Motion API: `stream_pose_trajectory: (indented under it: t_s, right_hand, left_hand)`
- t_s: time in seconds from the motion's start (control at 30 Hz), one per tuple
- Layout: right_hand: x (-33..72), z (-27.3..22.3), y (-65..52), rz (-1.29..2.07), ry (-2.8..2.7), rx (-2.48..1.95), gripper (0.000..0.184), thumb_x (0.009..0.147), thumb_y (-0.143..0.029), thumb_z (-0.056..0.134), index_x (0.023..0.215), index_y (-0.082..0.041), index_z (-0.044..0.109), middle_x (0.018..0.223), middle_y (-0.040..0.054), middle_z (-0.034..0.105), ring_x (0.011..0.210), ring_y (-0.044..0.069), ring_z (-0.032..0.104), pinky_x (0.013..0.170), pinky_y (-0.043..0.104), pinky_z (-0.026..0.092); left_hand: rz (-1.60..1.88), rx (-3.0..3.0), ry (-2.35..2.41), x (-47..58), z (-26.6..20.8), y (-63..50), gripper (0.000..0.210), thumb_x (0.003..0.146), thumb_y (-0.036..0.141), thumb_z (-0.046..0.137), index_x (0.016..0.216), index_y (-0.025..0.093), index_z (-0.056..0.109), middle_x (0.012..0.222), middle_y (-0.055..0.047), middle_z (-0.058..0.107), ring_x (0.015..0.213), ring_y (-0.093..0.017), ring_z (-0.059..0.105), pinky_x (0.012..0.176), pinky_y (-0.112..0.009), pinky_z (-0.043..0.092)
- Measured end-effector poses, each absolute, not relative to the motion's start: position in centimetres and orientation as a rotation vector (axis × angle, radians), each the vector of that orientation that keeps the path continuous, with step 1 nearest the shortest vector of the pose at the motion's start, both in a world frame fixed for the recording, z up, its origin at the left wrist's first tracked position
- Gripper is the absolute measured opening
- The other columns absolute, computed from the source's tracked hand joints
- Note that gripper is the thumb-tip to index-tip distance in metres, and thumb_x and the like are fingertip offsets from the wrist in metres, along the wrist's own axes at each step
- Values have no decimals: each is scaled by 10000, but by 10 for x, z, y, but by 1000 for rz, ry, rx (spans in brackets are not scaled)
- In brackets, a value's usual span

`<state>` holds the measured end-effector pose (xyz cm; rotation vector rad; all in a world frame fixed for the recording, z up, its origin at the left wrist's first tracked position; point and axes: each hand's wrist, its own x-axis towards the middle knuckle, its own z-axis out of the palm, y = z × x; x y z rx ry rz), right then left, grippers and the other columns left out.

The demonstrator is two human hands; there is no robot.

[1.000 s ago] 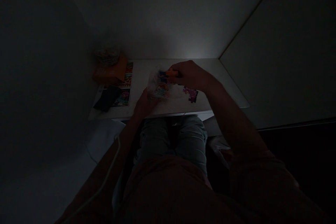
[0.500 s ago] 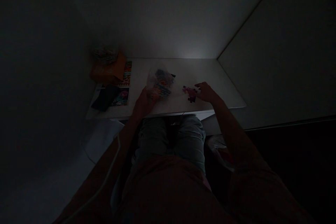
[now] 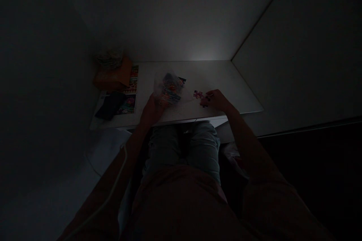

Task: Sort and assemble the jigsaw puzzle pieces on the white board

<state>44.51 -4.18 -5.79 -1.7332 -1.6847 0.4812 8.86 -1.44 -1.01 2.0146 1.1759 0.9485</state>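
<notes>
A clear plastic bag (image 3: 172, 89) of colourful jigsaw puzzle pieces rests on the white table. My left hand (image 3: 154, 110) is closed on the bag's lower left side. To the right of the bag, a few pink and dark purple puzzle pieces (image 3: 198, 95) lie close together. My right hand (image 3: 219, 100) is over their right edge, with its fingers and thumb pinched round a puzzle piece (image 3: 208, 98). Dim light blurs the outlines of the pieces. Behind the bag, a dark piece (image 3: 183, 80) partly shows.
On the table's left side stands an orange box (image 3: 111, 78) with a plastic bag of pieces (image 3: 109, 59) on top. A dark cloth-like item (image 3: 110, 106) lies over printed picture sheets (image 3: 128, 103). Walls border the white table (image 3: 209, 71) at the back and right.
My right hand has moved slightly left and closed in on the puzzle pieces. My left hand stays on the bag. The whole view has shifted a little.
</notes>
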Motion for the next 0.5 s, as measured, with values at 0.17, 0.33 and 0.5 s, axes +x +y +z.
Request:
stream_pose_trajectory:
  t_s: [0.17, 0.33, 0.5]
  right_hand:
    - [439, -52, -59, 450, -1810, -1772, 398, 621, -488, 787, 902, -255, 628, 1026, 136, 572, 912, 275, 539, 821, 456, 469]
    - [428, -42, -64, 653, -1762, -1786, 468, 644, -481, 756, 1005, -293, 524, 934, 77, 626, 800, 247, 572, 703, 412, 491]
    - [422, -44, -38, 466, -1750, -1734, 438, 682, -421, 713, 1045, -255, 533, 1008, 88, 623, 871, 257, 586, 768, 406, 484]
  left_hand:
    - [950, 2027, 1174, 89, -14, -12, 536, 900, 446, 525, 1333, 176, 363, 1286, -132, 517, 1177, -254, 520, 1015, -401, 423]
    - [959, 2049, 1184, 88, -18, -12, 526, 904, 441, 511, 1341, 186, 367, 1308, -132, 502, 1202, -256, 501, 1022, -410, 410]
    - [935, 2021, 1184, 88, -16, -13, 506, 901, 430, 516, 1333, 211, 370, 1316, -117, 503, 1210, -238, 502, 1033, -394, 405]
